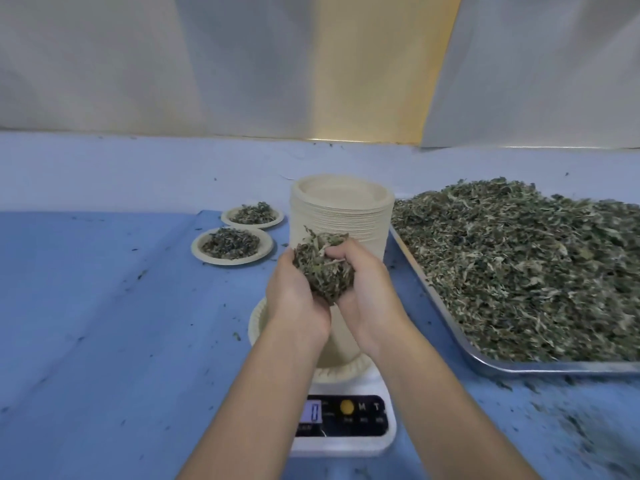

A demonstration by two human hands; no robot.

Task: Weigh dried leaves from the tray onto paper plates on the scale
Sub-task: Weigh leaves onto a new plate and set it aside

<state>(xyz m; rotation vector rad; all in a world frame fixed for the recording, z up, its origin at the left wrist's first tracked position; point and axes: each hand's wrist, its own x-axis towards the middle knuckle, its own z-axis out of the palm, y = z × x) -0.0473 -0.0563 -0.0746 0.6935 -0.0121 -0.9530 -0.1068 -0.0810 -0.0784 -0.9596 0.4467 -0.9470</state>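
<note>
— Nearest item?
— One white digital kitchen scale (346,424) on the blue-covered surface (104,341). Its display is lit, but the reading is too blurred to tell. One empty beige paper plate (258,327) sits on its platform.
— Hands?
— Two. The left hand (294,299) and right hand (369,299) are cupped together above that plate, fingers curled round one clump of dried green leaves (325,275).
— To the right?
— One shallow steel tray (519,368), heaped with loose dried leaves (519,271).
— Beyond the hands?
— One tall stack of beige paper plates (343,209), just beside the tray's far-left corner. To its left are two filled plates, the nearer filled plate (232,260) and the farther filled plate (254,225), each holding one leaf pile. Leaf crumbs dot the surface.
— Backdrop?
— White sheeting (104,64).
</note>
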